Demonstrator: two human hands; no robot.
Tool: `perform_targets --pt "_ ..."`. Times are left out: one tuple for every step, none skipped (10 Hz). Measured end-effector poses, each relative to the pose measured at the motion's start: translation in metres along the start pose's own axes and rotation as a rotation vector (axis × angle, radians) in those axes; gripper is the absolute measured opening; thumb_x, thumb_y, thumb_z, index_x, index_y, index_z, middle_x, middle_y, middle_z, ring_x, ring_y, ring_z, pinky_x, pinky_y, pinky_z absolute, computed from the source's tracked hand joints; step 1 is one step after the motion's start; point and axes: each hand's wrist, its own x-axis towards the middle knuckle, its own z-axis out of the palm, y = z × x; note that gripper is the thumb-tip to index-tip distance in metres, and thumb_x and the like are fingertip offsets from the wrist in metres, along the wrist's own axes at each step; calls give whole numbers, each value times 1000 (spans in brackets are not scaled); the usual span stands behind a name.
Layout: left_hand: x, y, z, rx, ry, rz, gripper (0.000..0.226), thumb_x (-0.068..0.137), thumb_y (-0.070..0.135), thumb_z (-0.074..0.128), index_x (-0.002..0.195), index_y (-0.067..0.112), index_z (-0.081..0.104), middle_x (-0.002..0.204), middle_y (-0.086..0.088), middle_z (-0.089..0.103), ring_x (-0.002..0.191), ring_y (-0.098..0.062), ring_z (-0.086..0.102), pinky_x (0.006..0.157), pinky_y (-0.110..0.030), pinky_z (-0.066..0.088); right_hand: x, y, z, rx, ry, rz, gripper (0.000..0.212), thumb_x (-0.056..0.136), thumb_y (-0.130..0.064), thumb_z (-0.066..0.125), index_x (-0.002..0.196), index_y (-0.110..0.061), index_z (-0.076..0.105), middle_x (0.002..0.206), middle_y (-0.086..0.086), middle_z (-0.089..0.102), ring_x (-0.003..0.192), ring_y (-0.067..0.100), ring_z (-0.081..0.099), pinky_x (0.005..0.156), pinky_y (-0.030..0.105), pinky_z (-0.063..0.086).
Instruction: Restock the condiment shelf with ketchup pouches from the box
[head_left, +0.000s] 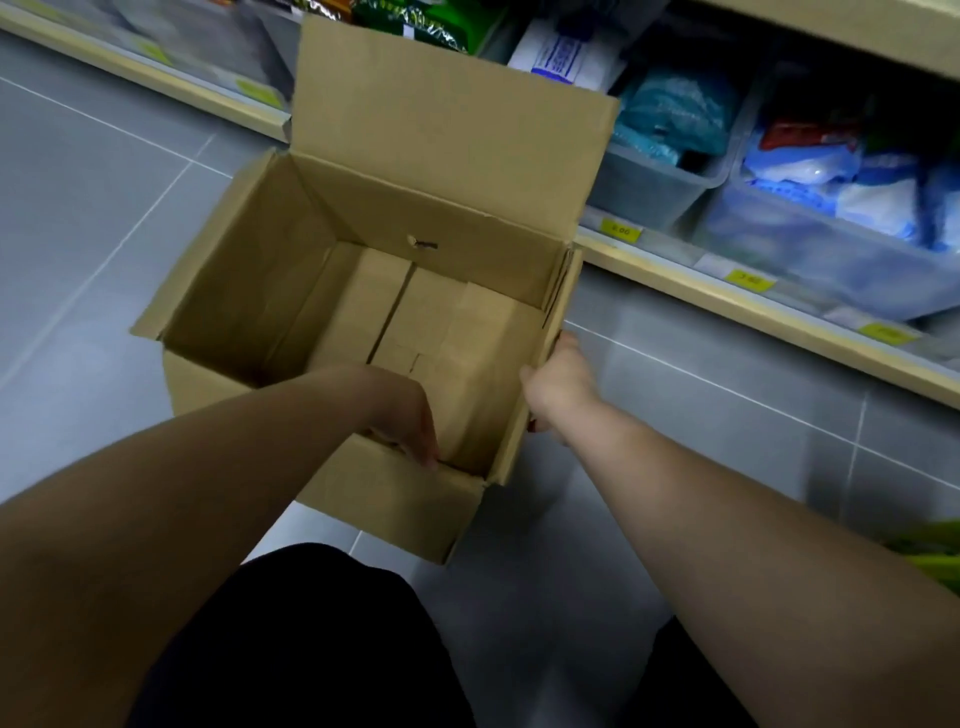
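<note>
one box (291, 291), two hands (405, 415) on it

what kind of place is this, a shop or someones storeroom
Most likely a shop aisle. Yellow price tags line the edge of a low shelf, clear bins of bagged goods sit on it, and an open cardboard box stands on the grey tiled floor for restocking.

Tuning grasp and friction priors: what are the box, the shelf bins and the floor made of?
Box: corrugated cardboard, matte brown, creased flaps and fold lines. Shelf bins: likely translucent plastic, contents show through frosted walls. Floor: grey tile, probably ceramic, pale grout lines, slight sheen.
</note>
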Motion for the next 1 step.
perform_targets --pt "-9 -1 -4 -126 65 -20 47 77 50 67 115 23 65 117 0 64 110 -21 56 101 -40 44 -4 -8 -4 -35 14 23 38 87 -15 56 123 -18 42 119 11 56 107 35 56 88 50 52"
